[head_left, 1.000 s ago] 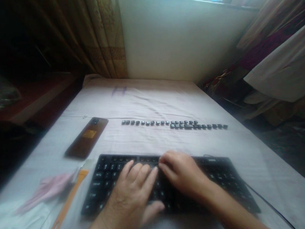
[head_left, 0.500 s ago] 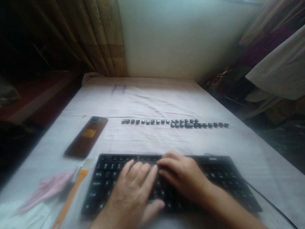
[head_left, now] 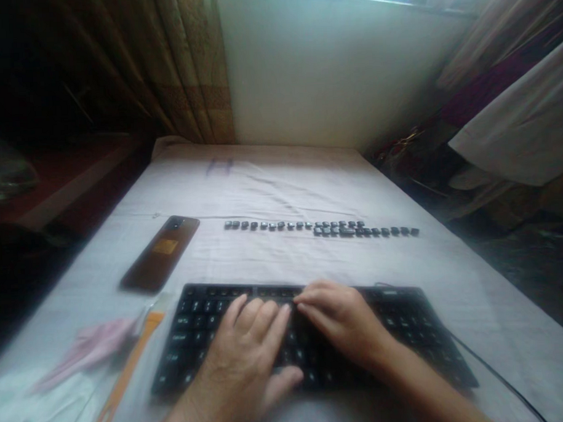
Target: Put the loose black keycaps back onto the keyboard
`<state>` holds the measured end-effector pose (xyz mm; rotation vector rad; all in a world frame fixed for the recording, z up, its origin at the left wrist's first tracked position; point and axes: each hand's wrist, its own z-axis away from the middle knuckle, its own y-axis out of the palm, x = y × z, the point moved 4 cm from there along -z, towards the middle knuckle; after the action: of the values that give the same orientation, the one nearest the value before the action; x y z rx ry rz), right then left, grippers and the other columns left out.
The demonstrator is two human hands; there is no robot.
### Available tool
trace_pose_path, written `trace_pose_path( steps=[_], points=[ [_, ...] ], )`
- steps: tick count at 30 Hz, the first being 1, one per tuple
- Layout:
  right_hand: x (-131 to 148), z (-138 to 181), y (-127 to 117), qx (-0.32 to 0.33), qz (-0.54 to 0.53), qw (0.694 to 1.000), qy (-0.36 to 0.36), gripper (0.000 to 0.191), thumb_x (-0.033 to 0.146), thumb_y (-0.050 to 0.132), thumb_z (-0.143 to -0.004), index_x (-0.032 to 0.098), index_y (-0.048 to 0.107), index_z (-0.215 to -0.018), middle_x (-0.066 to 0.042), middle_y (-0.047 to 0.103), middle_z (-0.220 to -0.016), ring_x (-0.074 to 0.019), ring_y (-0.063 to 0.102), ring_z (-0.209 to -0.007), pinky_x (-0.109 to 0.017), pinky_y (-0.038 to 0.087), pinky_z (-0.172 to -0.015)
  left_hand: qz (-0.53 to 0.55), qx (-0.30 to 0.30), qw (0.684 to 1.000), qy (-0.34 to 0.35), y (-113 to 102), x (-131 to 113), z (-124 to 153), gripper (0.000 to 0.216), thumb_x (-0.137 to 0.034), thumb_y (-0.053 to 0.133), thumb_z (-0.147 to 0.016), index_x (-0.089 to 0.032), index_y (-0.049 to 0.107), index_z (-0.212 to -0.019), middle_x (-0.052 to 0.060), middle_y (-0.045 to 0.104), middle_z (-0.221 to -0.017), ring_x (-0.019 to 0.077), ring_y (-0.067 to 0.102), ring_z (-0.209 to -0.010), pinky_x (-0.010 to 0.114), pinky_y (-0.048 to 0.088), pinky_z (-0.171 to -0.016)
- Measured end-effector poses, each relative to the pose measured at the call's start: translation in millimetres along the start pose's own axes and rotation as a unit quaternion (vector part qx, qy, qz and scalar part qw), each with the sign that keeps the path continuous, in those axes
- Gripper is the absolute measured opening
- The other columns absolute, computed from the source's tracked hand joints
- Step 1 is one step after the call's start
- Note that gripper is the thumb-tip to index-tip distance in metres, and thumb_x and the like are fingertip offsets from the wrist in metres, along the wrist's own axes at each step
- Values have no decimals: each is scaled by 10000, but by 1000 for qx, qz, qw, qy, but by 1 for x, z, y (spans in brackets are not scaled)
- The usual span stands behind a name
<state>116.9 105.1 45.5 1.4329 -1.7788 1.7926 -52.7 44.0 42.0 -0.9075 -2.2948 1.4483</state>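
A black computer keyboard [head_left: 410,336] lies on the pale cloth in front of me. My left hand [head_left: 249,338] rests flat over its left-middle keys, fingers extended and thumb held out to the side. Just right of it, my right hand [head_left: 343,319] is at the upper middle of the keyboard, thumb and fingertips pinched together near the top key rows. Whatever the pinch holds, if anything, is too small to make out. Beyond the keyboard, several loose black keycaps [head_left: 281,226] are lined up, with a second line of keycaps [head_left: 384,232] nearer and to the right.
A brown phone [head_left: 165,255] lies face down at the left. Closer to me are a brush with an orange handle [head_left: 130,373], a pink cloth [head_left: 99,343] and a white cloth [head_left: 48,407]. The keyboard's cable [head_left: 494,373] runs off to the lower right.
My right hand's fingers have drawn into a tighter pinch and shifted slightly to the right. My left hand stays in place. The view has tilted a little.
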Motion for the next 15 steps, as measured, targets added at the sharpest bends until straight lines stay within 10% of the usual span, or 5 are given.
trace_pose_path(
  steps=[15],
  points=[
    [2, -10, -2, 27, 57, 991, 115, 115, 178, 667, -819, 197, 699, -710, -34, 711, -779, -175, 665, -744, -288, 495, -715, -5, -8, 1000, -1, -1, -1, 1, 502, -523, 507, -958, -142, 593, -1274, 89, 614, -1200, 264, 525, -1122, 438, 335, -1070]
  ],
)
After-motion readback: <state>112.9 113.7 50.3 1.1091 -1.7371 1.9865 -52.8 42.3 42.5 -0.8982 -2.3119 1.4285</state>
